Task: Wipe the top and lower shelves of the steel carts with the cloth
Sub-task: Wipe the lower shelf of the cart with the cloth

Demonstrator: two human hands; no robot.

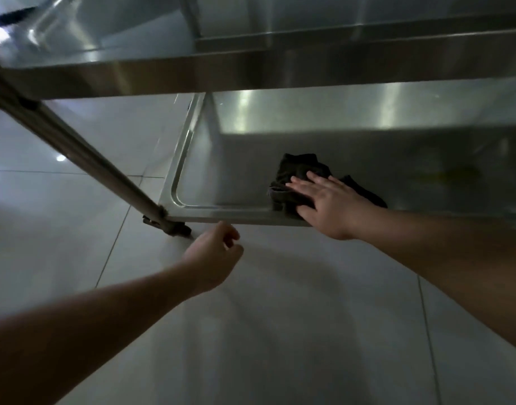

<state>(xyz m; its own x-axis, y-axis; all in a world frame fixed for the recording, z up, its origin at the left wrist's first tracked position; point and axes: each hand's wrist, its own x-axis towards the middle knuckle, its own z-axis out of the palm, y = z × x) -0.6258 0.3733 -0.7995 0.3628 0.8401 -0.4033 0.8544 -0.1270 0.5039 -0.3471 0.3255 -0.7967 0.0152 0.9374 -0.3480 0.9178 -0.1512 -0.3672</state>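
Cloth point(297, 173) under right hand point(329, 206), cart leg point(75, 147) beside, dim view.

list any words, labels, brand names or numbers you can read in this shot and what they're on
None: no readable text anywhere in the head view.
The lower shelf, the upper shelf, the dark cloth under the right hand and the floor tiles bear no visible print.

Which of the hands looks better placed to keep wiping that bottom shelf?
The right hand. It lies flat on the dark cloth on the lower shelf, near the front edge. The left hand hangs loosely curled over the floor in front of the cart, holding nothing.
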